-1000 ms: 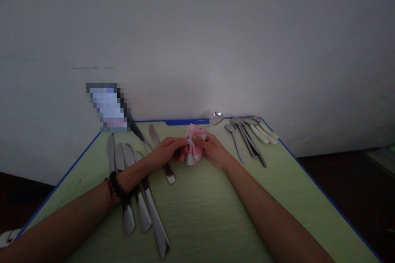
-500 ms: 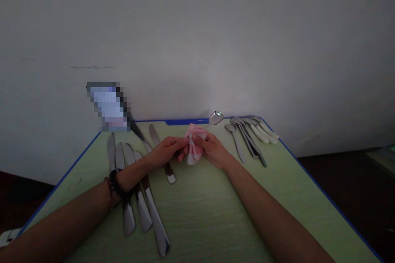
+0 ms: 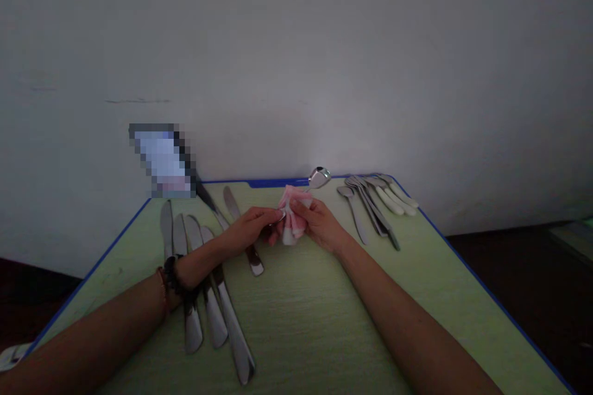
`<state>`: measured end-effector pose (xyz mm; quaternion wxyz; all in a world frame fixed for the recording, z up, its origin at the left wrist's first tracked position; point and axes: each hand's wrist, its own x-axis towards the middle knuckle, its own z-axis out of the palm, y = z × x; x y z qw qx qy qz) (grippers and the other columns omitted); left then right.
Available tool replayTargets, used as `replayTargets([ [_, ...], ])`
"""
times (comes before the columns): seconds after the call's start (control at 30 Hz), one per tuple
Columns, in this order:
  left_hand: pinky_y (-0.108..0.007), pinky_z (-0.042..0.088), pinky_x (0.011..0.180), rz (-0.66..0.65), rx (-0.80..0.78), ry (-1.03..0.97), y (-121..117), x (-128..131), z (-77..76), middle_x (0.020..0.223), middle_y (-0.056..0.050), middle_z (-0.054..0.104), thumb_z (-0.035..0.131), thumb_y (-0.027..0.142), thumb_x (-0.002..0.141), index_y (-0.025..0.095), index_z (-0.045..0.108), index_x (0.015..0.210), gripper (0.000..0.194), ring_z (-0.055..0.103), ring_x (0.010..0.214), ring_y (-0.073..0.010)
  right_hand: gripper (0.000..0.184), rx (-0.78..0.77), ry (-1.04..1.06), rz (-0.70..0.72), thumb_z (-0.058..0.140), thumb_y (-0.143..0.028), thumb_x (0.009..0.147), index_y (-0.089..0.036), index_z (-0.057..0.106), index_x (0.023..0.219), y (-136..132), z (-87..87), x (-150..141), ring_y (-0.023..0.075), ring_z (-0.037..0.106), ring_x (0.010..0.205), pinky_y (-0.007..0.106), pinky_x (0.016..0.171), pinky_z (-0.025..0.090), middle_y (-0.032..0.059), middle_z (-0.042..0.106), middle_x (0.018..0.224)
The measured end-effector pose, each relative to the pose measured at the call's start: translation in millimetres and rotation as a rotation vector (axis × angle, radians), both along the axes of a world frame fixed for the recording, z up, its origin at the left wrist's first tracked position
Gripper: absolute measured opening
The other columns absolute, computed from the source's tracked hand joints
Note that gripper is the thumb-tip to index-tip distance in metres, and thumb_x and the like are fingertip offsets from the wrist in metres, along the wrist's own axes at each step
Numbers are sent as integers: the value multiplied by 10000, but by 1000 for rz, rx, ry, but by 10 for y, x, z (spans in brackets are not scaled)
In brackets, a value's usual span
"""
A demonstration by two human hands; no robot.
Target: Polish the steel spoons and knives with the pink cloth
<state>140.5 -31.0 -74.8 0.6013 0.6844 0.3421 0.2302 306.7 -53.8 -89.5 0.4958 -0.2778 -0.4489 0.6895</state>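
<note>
My left hand (image 3: 259,224) pinches the handle end of a shiny metal spoon, a bit of which shows at my thumb tip. The bowl of this spoon (image 3: 319,178) sticks out up and to the right, near the far table edge. A pink and white cloth (image 3: 291,231) is bunched around the handle's middle and hides it. My right hand (image 3: 319,222) is closed on the cloth, thumb on top, with the handle inside the folds. Both hands are close together above the table. Beneath my left hand lies a table knife (image 3: 256,264).
Several table knives (image 3: 236,327) lie left on the green table (image 3: 315,321), partly under my left forearm. To the right lie several spoons (image 3: 354,213) and white-handled cutlery (image 3: 391,200). A blurred-out phone-like screen (image 3: 164,160) leans at the back left against the wall (image 3: 296,62).
The spoon has shifted slightly left and down through the cloth, so its handle end now shows at my left thumb. The cloth's folds have changed a little; my right hand has barely moved.
</note>
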Motion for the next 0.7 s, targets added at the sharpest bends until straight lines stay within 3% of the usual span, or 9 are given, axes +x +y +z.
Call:
replayTargets([
  [0.23, -214, 329, 508, -49, 34, -4, 7, -6, 1, 452, 34, 482, 406, 521, 852, 157, 509, 541, 490, 421, 477, -93, 335, -27, -14, -18, 649, -467, 738, -134, 643, 778, -21, 23, -11, 132, 591, 530, 250, 535, 454, 23, 658, 604],
  [0.53, -215, 329, 490, -99, -135, -194, 60, -61, -139, 387, 80, 336, 424, 499, 867, 171, 476, 597, 428, 361, 420, -87, 313, -82, 90, -252, 720, -447, 662, -142, 655, 690, 30, 18, -35, 94, 544, 544, 222, 559, 429, -2, 647, 613],
  [0.7, -214, 336, 504, -75, -86, -153, 23, -32, -100, 432, 52, 438, 418, 474, 878, 159, 510, 605, 427, 403, 451, -89, 326, -37, 17, -234, 692, -465, 685, -142, 654, 690, 16, 1, -30, 105, 554, 556, 235, 584, 441, 0, 642, 606],
])
